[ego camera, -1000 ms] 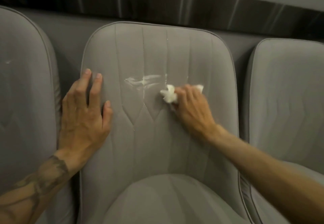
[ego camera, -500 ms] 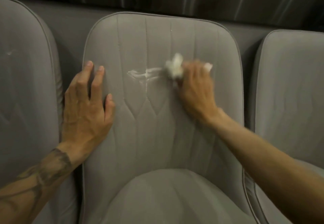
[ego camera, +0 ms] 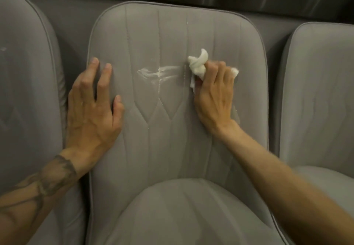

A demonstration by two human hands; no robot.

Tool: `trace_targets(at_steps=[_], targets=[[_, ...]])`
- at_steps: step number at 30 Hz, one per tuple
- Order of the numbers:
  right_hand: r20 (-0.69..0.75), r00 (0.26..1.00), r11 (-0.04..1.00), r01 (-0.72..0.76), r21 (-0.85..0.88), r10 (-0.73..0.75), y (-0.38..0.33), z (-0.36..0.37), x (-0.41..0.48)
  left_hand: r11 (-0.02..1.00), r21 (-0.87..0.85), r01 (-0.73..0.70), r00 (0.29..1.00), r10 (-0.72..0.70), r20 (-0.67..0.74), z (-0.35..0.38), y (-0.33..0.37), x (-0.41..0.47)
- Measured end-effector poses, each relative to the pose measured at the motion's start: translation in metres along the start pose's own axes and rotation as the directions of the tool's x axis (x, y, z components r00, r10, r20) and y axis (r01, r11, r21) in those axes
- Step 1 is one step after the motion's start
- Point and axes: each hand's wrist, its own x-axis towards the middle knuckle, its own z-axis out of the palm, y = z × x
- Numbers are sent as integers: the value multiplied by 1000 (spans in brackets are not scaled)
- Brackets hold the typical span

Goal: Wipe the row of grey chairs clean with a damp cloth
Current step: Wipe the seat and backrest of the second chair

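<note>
Seat cushion (ego camera: 191, 212) nearest, untouched. Left hand (ego camera: 92, 108) is laid flat and open on the middle chair backrest (ego camera: 172, 139), bracing it. Right hand (ego camera: 214, 93) is clenched around the white cloth (ego camera: 198, 63), pressed on the backrest beside a white smear (ego camera: 159, 72). Step judged: backrest wiping. Next pass should be swept leftward over the smear.

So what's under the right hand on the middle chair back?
A bunched white cloth sticks out past the fingers of the right hand, pressed to the middle chair back. The rest of the cloth and the upholstery beneath the palm are covered.
</note>
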Motion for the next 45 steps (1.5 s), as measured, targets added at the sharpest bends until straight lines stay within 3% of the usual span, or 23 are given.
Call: trace_targets(at_steps=[1,3,5,6,7,8,9,11,12,14,17,20,22,25,29,31,33,35,37,39,42,43,45], targets=[[19,1000,1000,-13,8,12,-8,3,-22,1000,-1,1,1000,-1,2,0,0,0],[179,971,987,151,55,-158,-18,-2,-83,1000,3,4,1000,-4,9,0,1,0],[353,806,878,463,122,-475,-9,-16,-128,1000,-7,3,1000,-3,17,-1,2,0],[405,695,793,590,152,-594,2,-20,-127,1000,-17,4,1000,-4,15,-1,3,0],[397,640,736,659,157,-658,12,-19,-116,1000,-25,10,1000,-10,12,-2,4,0],[362,667,746,651,141,-651,17,-15,-102,999,-31,13,1000,-12,12,-2,4,0],[308,764,820,561,116,-567,19,-11,-85,999,-38,12,1000,-11,16,-2,3,1],[199,953,972,215,96,-230,9,-2,-65,999,-50,19,1000,-18,22,-2,4,1],[167,983,991,52,120,-71,-5,-1,-68,998,-51,26,999,-24,24,-2,5,-1],[161,986,988,-65,139,42,-32,3,-94,998,-51,25,999,-24,22,-3,5,-1],[227,971,979,32,201,-78,-44,-1,-115,999,-45,19,1000,-18,25,-3,5,0],[202,976,970,38,239,-88,-33,-6,-79,999,-43,27,999,-26,27,-4,6,-1],[91,995,951,-67,302,41,-29,-3,-37,999,-36,29,999,-29,17,-3,6,-1],[-20,957,899,-266,348,290,-42,5,-7,999,-36,33,999,-32,20,-3,5,0],[75,991,973,-126,191,113,-65,4,-56,999,-19,30,999,-29,18,-3,6,0],[47,997,985,-71,156,64,-55,3,-41,999,-8,35,999,-34,25,-4,7,0],[-63,992,986,-103,130,112,-45,10,6,999,-7,33,999,-33,23,-4,7,0],[-182,949,961,-230,155,257,-44,15,51,999,-13,30,999,-30,30,-4,5,0],[-193,940,957,-257,137,280,-54,17,51,999,-10,33,999,-33,32,-4,5,0],[-42,996,991,-77,107,82,-64,14,17,999,-5,40,999,-40,27,-5,6,-1],[128,970,972,187,141,-205,-48,-1,-2,999,-12,34,999,-33,27,-5,7,-1],[100,973,973,194,121,-206,-38,0,13,999,-14,35,999,-34,27,-5,7,-1],[-27,999,998,38,55,-36,-21,4,54,999,-25,33,999,-33,30,-5,6,-1]])
